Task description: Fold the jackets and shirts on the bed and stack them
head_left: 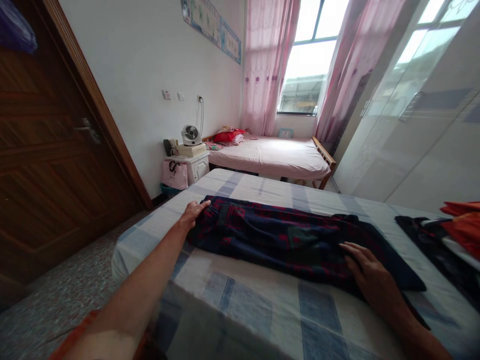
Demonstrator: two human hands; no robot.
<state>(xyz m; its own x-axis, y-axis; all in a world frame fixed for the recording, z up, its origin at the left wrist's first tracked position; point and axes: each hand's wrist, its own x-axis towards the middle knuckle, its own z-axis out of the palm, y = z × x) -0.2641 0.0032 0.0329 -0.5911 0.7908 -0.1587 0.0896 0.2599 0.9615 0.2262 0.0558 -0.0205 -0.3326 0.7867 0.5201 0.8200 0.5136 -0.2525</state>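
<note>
Two hands [192,214] [365,265] touch one dark patterned garment [262,230].

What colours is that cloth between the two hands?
The cloth is dark navy with red and dark green patches; head view.

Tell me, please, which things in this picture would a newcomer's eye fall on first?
Probably the dark, red-patterned cloth first, laid across the blue-and-white bed, with the left hand at its left end and the right hand on it toward the right. Behind, the bright window stands out between pink curtains. Orange fabric glows at the right edge.
</note>
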